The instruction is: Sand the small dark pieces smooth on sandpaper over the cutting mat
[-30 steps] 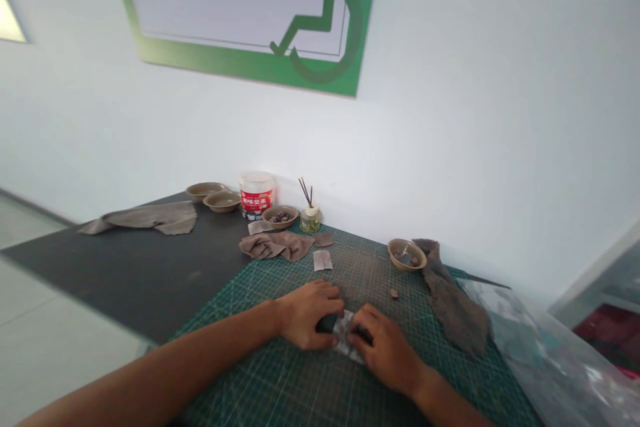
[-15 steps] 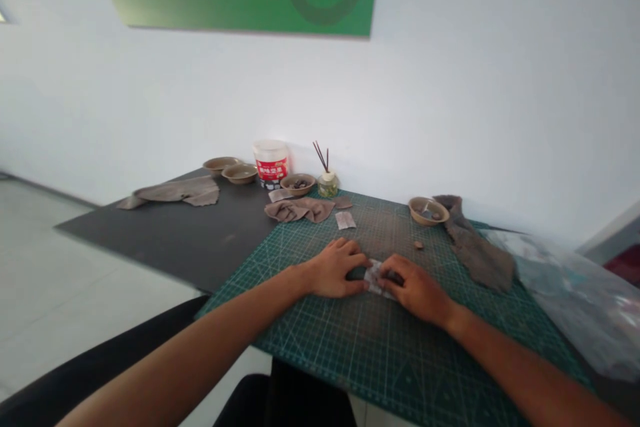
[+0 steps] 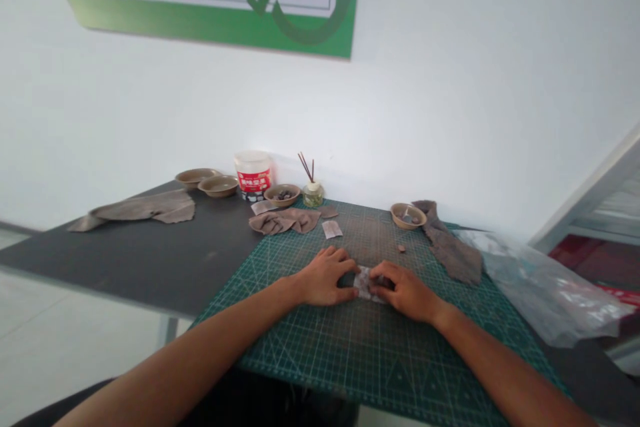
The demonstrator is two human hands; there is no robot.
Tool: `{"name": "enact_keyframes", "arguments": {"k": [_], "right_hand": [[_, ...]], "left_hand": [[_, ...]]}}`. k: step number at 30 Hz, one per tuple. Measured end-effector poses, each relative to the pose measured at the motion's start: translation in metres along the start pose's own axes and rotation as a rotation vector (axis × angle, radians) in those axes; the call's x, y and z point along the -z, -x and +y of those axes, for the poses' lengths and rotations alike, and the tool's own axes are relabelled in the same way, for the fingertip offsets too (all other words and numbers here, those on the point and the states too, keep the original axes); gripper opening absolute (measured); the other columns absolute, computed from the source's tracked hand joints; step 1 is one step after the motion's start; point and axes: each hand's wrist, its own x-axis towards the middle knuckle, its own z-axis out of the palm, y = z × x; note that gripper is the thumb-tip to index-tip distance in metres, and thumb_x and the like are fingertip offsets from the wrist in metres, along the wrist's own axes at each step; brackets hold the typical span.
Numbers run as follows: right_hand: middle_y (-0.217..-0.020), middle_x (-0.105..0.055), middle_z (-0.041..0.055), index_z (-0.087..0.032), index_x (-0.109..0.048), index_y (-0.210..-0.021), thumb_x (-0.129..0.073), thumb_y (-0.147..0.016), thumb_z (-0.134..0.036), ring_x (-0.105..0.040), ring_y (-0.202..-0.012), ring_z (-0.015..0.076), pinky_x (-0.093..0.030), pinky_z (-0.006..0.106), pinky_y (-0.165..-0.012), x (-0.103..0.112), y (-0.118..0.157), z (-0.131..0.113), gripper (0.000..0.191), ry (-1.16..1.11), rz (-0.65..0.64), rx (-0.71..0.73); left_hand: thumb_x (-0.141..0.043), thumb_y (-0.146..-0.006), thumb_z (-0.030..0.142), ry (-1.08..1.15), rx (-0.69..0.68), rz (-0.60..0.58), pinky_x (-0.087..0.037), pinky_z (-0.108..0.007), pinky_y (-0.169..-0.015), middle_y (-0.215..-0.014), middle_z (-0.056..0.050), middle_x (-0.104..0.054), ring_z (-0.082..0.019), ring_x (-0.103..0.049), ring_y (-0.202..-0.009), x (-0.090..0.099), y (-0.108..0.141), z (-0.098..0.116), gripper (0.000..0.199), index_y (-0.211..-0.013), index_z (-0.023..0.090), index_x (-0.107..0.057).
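The view has levelled a little; the left hand [image 3: 325, 277] and right hand [image 3: 406, 292] together hold one folded white piece [image 3: 367, 284] on the cutting mat [image 3: 350, 347], four bowls [image 3: 283, 195] beyond.

green-framed wall sign [image 3: 200, 23] shows a wheelchair symbol; red tub label [image 3: 253, 180] unreadable

A plain white wall [image 3: 440, 100] fills most of the view, lit softly and evenly, with no hard shadows across it. High on the wall hangs a large sign [image 3: 210, 30] with a green border and a pale panel, bearing a dark green wheelchair symbol; its top is cut off by the frame. Below stands a table with a dark grey top [image 3: 150, 267] on a thin pale leg [image 3: 167, 330], over a pale tiled floor [image 3: 60, 340]. At the right, a white frame [image 3: 595, 207] edges an opening, with something red [image 3: 580, 260] beyond it.
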Motion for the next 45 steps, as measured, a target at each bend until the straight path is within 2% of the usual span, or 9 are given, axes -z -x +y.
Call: {"name": "enact_keyframes", "arguments": {"k": [9, 16, 21, 25, 31, 36, 39, 45], "right_hand": [[-0.093, -0.062, -0.0016, -0.02, -0.064, -0.097, -0.069, -0.086, -0.013, -0.058, -0.082, 0.0122, -0.043, 0.023, -0.074, 0.001, -0.005, 0.001, 0.015, -0.001, -0.017, 0.002], [-0.091, -0.062, -0.0022, -0.021, -0.065, -0.096, -0.072, -0.085, -0.014, -0.059, -0.08, 0.0119, -0.045, 0.022, -0.073, -0.001, -0.019, 0.001, 0.015, 0.012, -0.018, -0.019], [-0.099, -0.063, 0.0007, -0.021, -0.067, -0.095, -0.07, -0.087, -0.014, -0.061, -0.089, 0.0137, -0.047, 0.025, -0.081, -0.002, -0.023, 0.003, 0.011, 0.063, 0.026, -0.041], [-0.1, -0.063, 0.0025, -0.02, -0.065, -0.09, -0.065, -0.091, -0.015, -0.061, -0.09, 0.0145, -0.048, 0.026, -0.08, -0.007, -0.022, 0.001, 0.005, 0.09, 0.038, -0.05], [-0.103, -0.066, 0.0024, -0.02, -0.063, -0.091, -0.063, -0.09, -0.016, -0.064, -0.091, 0.0135, -0.049, 0.023, -0.081, -0.013, -0.019, -0.008, 0.004, 0.085, -0.068, 0.056], [-0.102, -0.068, 0.0021, -0.021, -0.064, -0.092, -0.063, -0.09, -0.019, -0.064, -0.086, 0.015, -0.049, 0.024, -0.078, -0.007, -0.018, -0.02, 0.003, 0.188, -0.197, 0.078], [-0.103, -0.068, 0.0015, -0.021, -0.064, -0.091, -0.063, -0.092, -0.021, -0.064, -0.086, 0.0152, -0.049, 0.025, -0.078, -0.004, -0.012, -0.023, 0.002, 0.191, -0.215, 0.077], [-0.103, -0.067, -0.0001, -0.022, -0.064, -0.093, -0.061, -0.095, -0.021, -0.063, -0.089, 0.0142, -0.048, 0.025, -0.081, 0.005, -0.002, -0.018, 0.003, 0.16, -0.197, 0.032]], "left_hand": [[-0.067, -0.082, 0.049, 0.019, 0.011, 0.01, -0.042, -0.046, -0.095, -0.114, -0.007, -0.057, -0.03, -0.051, -0.109, 0.002, -0.001, 0.001, 0.053, -0.13, 0.028, -0.056], [-0.066, -0.082, 0.047, 0.05, -0.005, -0.024, -0.043, -0.05, -0.095, -0.114, -0.008, -0.057, -0.032, -0.052, -0.108, 0.006, -0.006, -0.002, 0.053, -0.131, 0.028, -0.057], [-0.066, -0.083, 0.045, 0.056, -0.029, -0.044, -0.045, -0.053, -0.093, -0.11, -0.008, -0.058, -0.032, -0.053, -0.105, 0.007, -0.009, -0.003, 0.048, -0.127, 0.028, -0.061], [-0.062, -0.086, 0.047, 0.113, 0.008, -0.052, -0.044, -0.056, -0.099, -0.115, -0.008, -0.058, -0.031, -0.053, -0.11, 0.004, -0.001, -0.006, 0.052, -0.135, 0.03, -0.057], [-0.058, -0.089, 0.053, 0.136, 0.113, -0.097, -0.041, -0.062, -0.109, -0.151, -0.003, -0.046, -0.037, -0.04, -0.137, -0.006, 0.018, -0.015, 0.058, -0.145, 0.043, -0.045], [-0.061, -0.085, 0.057, 0.121, 0.125, -0.127, -0.046, -0.066, -0.104, -0.151, -0.007, -0.048, -0.043, -0.043, -0.136, -0.01, 0.021, -0.014, 0.062, -0.143, 0.039, -0.05], [-0.059, -0.085, 0.06, 0.132, 0.131, -0.129, -0.043, -0.07, -0.103, -0.15, -0.01, -0.048, -0.045, -0.041, -0.136, -0.009, 0.019, -0.01, 0.062, -0.142, 0.035, -0.052], [-0.058, -0.088, 0.054, 0.119, 0.119, -0.106, -0.038, -0.068, -0.107, -0.152, -0.008, -0.044, -0.042, -0.037, -0.137, -0.007, 0.018, -0.004, 0.06, -0.144, 0.035, -0.048]]}}
